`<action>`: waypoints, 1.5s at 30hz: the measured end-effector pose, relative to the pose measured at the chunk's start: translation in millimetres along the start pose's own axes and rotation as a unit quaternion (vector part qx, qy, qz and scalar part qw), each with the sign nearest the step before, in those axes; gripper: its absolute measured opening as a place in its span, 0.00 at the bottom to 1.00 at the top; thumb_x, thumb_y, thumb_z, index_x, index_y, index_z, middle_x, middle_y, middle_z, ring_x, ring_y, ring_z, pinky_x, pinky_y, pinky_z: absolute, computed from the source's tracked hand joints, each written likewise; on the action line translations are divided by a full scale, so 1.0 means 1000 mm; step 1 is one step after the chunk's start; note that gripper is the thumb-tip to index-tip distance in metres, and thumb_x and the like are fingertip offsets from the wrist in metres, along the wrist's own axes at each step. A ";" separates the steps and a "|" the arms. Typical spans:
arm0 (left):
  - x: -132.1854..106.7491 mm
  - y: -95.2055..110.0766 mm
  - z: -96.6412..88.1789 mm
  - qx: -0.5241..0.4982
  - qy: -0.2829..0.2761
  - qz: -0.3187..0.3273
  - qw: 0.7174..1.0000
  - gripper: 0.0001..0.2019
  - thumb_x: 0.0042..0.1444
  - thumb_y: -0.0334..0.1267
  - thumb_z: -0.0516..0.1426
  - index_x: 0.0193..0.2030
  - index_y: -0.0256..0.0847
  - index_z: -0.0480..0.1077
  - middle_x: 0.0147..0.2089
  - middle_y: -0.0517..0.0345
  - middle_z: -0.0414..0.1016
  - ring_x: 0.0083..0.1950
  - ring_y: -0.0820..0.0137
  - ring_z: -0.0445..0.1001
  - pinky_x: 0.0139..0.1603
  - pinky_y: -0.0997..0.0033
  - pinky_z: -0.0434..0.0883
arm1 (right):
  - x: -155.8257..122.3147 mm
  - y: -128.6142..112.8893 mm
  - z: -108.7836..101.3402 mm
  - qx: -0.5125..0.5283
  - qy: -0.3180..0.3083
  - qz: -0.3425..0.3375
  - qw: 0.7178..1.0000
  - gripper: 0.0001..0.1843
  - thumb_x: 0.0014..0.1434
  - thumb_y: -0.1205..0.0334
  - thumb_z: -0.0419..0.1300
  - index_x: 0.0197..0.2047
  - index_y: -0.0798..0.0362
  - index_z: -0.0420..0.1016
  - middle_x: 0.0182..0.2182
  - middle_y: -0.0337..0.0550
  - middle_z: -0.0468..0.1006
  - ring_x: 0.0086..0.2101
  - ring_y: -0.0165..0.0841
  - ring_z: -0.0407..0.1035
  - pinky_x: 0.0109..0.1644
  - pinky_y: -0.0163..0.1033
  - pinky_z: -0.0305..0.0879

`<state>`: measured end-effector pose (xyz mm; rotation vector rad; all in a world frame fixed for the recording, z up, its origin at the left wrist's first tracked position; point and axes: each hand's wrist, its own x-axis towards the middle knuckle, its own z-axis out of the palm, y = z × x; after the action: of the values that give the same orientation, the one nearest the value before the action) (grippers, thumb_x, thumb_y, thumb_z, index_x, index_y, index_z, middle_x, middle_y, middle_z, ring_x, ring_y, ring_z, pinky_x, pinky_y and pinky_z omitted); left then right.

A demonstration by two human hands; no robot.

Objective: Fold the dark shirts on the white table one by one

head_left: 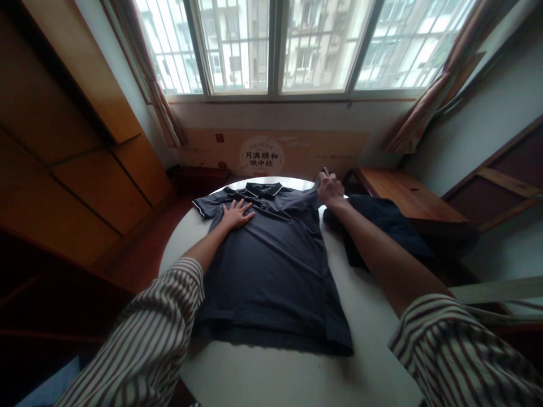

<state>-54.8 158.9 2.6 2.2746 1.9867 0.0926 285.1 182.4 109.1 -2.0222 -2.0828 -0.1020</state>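
A dark grey polo shirt (271, 271) lies spread out, front side up, its black collar toward the window. Under it is a round white table (305, 379). My left hand (237, 215) rests flat on the upper chest of the shirt, fingers spread, beside the button placket. At the far right of the shirt, my right hand (331, 188) is closed on the short sleeve and holds its edge slightly raised. The opposite sleeve, with white trim at its cuff, lies flat on the table. Some of the right sleeve is hidden behind my fingers.
A dark folded cloth (382, 226) lies on the right side of the table. Beyond it stands a low brown wooden table (411, 195). Wooden cabinets (93, 192) line the left. A printed banner (305, 152) runs along the wall below the barred window (275, 45).
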 end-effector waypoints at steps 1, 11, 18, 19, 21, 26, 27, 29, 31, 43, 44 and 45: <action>0.000 0.000 0.000 -0.001 0.000 0.000 1.000 0.35 0.63 0.66 0.40 0.74 0.60 0.46 0.78 0.58 0.39 0.76 0.43 0.37 0.66 0.24 0.40 | -0.001 0.003 -0.005 -0.008 0.012 0.028 0.999 0.26 0.72 0.61 0.42 0.64 0.69 0.64 0.57 0.73 0.65 0.56 0.53 0.64 0.55 0.52 0.61; 0.000 0.003 -0.002 0.005 -0.006 -0.008 1.000 0.36 0.62 0.67 0.38 0.74 0.61 0.45 0.78 0.58 0.38 0.76 0.45 0.37 0.66 0.24 0.39 | -0.040 -0.063 0.022 -0.056 -0.061 -0.131 0.988 0.28 0.63 0.63 0.54 0.65 0.62 0.65 0.67 0.63 0.57 0.66 0.58 0.46 0.67 0.68 0.39; -0.001 0.002 -0.001 -0.004 -0.001 -0.010 1.000 0.36 0.62 0.67 0.39 0.74 0.61 0.46 0.78 0.59 0.38 0.76 0.45 0.37 0.66 0.24 0.38 | -0.036 -0.099 0.073 0.016 -0.154 -0.184 0.971 0.32 0.70 0.45 0.42 0.73 0.44 0.53 0.71 0.45 0.53 0.67 0.49 0.48 0.67 0.61 0.48; 0.000 0.002 -0.001 -0.005 0.000 -0.010 1.000 0.36 0.62 0.67 0.39 0.74 0.61 0.46 0.78 0.59 0.38 0.76 0.45 0.37 0.66 0.25 0.38 | -0.033 -0.100 0.080 0.019 -0.159 -0.173 0.972 0.34 0.70 0.42 0.39 0.74 0.44 0.49 0.72 0.45 0.51 0.68 0.51 0.46 0.67 0.64 0.47; 0.000 0.001 0.000 -0.006 0.003 -0.008 1.000 0.35 0.62 0.67 0.40 0.74 0.61 0.46 0.78 0.59 0.38 0.76 0.45 0.37 0.66 0.25 0.38 | -0.027 -0.099 0.091 0.027 -0.165 -0.146 0.975 0.37 0.69 0.37 0.35 0.75 0.44 0.45 0.73 0.45 0.45 0.69 0.55 0.40 0.66 0.70 0.41; -0.001 0.002 -0.001 -0.004 0.007 -0.004 1.000 0.36 0.62 0.68 0.39 0.74 0.61 0.47 0.78 0.59 0.40 0.76 0.44 0.38 0.67 0.25 0.39 | -0.015 -0.095 0.102 0.038 -0.185 -0.096 0.977 0.38 0.67 0.34 0.34 0.75 0.40 0.42 0.74 0.42 0.37 0.70 0.56 0.32 0.66 0.74 0.30; -0.002 0.002 -0.001 -0.003 0.007 -0.006 1.000 0.36 0.62 0.68 0.39 0.74 0.60 0.47 0.78 0.58 0.40 0.76 0.44 0.38 0.67 0.26 0.40 | -0.013 -0.094 0.101 0.037 -0.188 -0.096 0.977 0.38 0.68 0.35 0.34 0.75 0.41 0.42 0.74 0.42 0.37 0.70 0.56 0.31 0.66 0.74 0.30; -0.003 0.003 -0.002 -0.002 0.008 -0.009 1.000 0.36 0.62 0.68 0.39 0.74 0.60 0.48 0.78 0.58 0.40 0.76 0.45 0.39 0.67 0.27 0.40 | -0.015 -0.096 0.098 0.038 -0.184 -0.092 0.978 0.37 0.69 0.37 0.33 0.75 0.43 0.42 0.74 0.44 0.37 0.70 0.55 0.31 0.66 0.73 0.31; -0.004 0.003 -0.003 -0.001 0.010 -0.011 1.000 0.36 0.62 0.67 0.39 0.74 0.60 0.48 0.78 0.58 0.41 0.76 0.45 0.39 0.67 0.27 0.41 | -0.026 -0.100 0.093 0.042 -0.164 -0.096 0.981 0.36 0.70 0.40 0.33 0.75 0.46 0.44 0.74 0.46 0.36 0.71 0.54 0.30 0.67 0.71 0.33; -0.022 0.015 -0.011 -0.016 0.109 0.010 0.994 0.26 0.66 0.52 0.49 0.67 0.44 0.64 0.72 0.48 0.58 0.74 0.50 0.49 0.70 0.44 0.53 | -0.258 -0.074 0.035 0.150 -0.216 -0.422 0.867 0.40 0.66 0.36 0.47 0.74 0.46 0.47 0.73 0.52 0.42 0.70 0.57 0.33 0.67 0.73 0.35; -0.031 0.017 -0.013 -0.019 0.131 0.035 0.991 0.23 0.66 0.47 0.50 0.64 0.41 0.67 0.69 0.47 0.62 0.72 0.53 0.53 0.70 0.49 0.55 | -0.271 -0.063 0.026 0.151 -0.226 -0.420 0.866 0.42 0.65 0.35 0.49 0.74 0.46 0.48 0.73 0.53 0.43 0.70 0.58 0.35 0.67 0.73 0.38; -0.043 0.018 -0.016 -0.027 0.144 0.064 0.987 0.21 0.66 0.44 0.51 0.61 0.39 0.69 0.65 0.46 0.67 0.69 0.56 0.59 0.68 0.53 0.58 | -0.283 -0.051 0.019 0.152 -0.233 -0.415 0.866 0.43 0.63 0.35 0.52 0.74 0.47 0.50 0.72 0.54 0.46 0.70 0.59 0.37 0.66 0.73 0.41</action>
<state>-44.6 114.5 22.7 2.4708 1.9284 0.5090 236.4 -91.8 35.6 -0.9063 -2.8932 0.5856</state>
